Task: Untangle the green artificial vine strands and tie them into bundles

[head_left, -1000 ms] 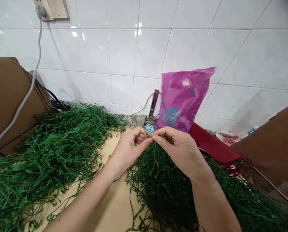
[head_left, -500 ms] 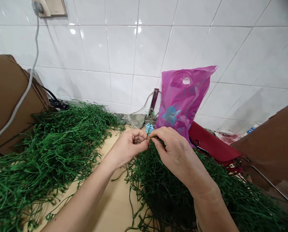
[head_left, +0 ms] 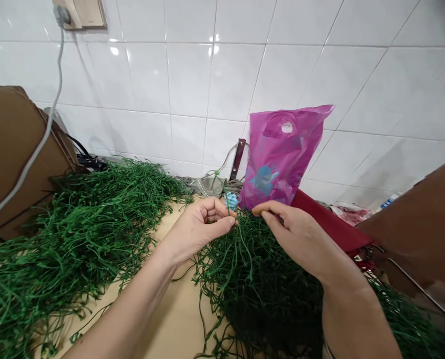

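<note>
So the green strand (head_left: pixel 228 204) is up above a green heap (head_left: pixel 267 294), its middle covered by the left hand's (head_left: pixel 203 222) tight pinch grip and its lower end lost against the heap. Right hand (head_left: pixel 285 227) has pulled away since half a second ago; fingertips nearly together, can't tell if they've got anything. It blocks part of the purple bag's (head_left: pixel 282 154) bottom edge.

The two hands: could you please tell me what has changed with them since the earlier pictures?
The right hand has moved right, away from the left hand, and seems to have let go of the green strand. The left hand still pinches that strand. The purple bag and left green heap stayed put.
</note>
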`<action>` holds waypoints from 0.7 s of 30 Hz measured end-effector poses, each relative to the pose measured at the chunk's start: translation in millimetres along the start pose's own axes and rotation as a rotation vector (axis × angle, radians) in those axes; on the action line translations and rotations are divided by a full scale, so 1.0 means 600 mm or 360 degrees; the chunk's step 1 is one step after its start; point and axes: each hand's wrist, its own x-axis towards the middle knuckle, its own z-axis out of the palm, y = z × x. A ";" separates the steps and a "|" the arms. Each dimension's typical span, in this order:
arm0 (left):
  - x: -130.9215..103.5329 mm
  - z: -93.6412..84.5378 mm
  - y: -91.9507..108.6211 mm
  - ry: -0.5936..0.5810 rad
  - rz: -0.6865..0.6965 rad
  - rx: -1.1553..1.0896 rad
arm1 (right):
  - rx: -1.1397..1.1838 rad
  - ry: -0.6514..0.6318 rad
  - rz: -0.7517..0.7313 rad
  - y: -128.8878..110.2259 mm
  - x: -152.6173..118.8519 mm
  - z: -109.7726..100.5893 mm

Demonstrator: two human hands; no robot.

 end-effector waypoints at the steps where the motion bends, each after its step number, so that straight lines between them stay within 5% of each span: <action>1: 0.001 -0.001 -0.001 0.0018 0.0019 0.0070 | -0.0104 0.0014 0.0011 -0.002 -0.007 -0.008; 4: 0.004 -0.001 -0.005 0.0017 0.0076 0.0252 | -0.0141 0.0111 0.0019 -0.024 -0.019 -0.017; 9: 0.001 0.003 -0.008 0.0047 0.0196 0.0444 | 0.0355 -0.0178 -0.0082 -0.061 -0.008 0.010; 13: 0.002 -0.001 -0.005 0.0097 0.0230 0.0568 | 0.0332 -0.0200 -0.0113 -0.068 -0.006 0.024; 21: 0.010 -0.021 0.000 -0.0276 -0.0024 0.0018 | 0.0610 -0.0476 -0.0180 -0.078 -0.006 0.021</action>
